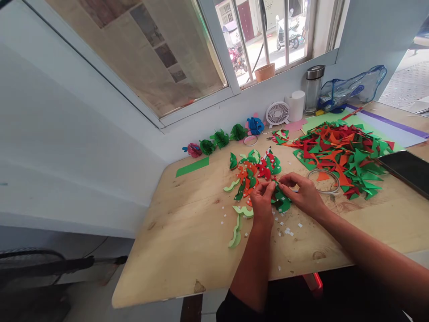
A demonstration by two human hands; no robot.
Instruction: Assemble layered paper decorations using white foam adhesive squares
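Note:
My left hand [263, 201] and my right hand [304, 193] meet over the table, fingertips pinched together at a dark green paper piece [281, 202]. Its hold points are partly hidden by my fingers. Just beyond lie curved paper pieces: orange ones [246, 172], red ones [264, 170] and green ones [275, 164], many dotted with small white squares. Pale green wavy strips [235, 232] rest to the left of my left hand. Tiny white squares [288, 231] are scattered on the wood near my wrists.
A heap of red, orange and green paper scraps [338, 152] lies right, with a tape roll [323, 181] and phone [407, 170] beside it. Along the wall stand paper flowers [220, 138], a small fan [277, 113], a white roll [296, 106] and a glass bottle [313, 91].

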